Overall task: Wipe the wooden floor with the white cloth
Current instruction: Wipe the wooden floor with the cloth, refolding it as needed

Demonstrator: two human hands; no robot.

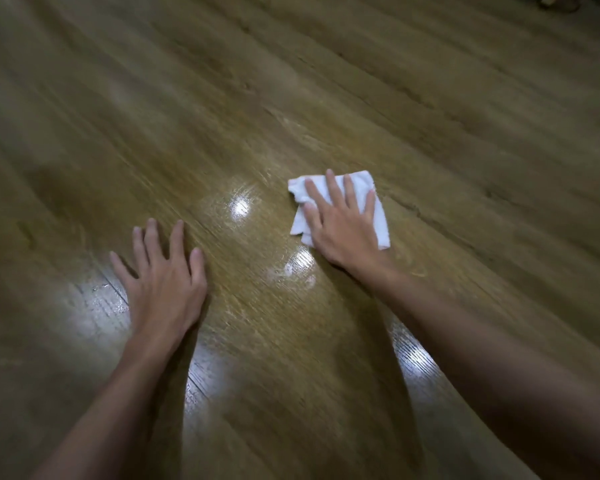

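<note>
Right hand (343,225) flat on cloth (378,216) right of centre, fingers straight; left hand (161,275) splayed on floor (291,81), lower left.

White cloth (361,188), plain, without pattern. Wooden floor (430,109) olive-brown, streaked with darker brown grain lines running along the planks; marked with glossy whitish-blue patches of reflected light (239,206), brightest between the arms and at lower left. Far corners dimmed to dark brown.
</note>
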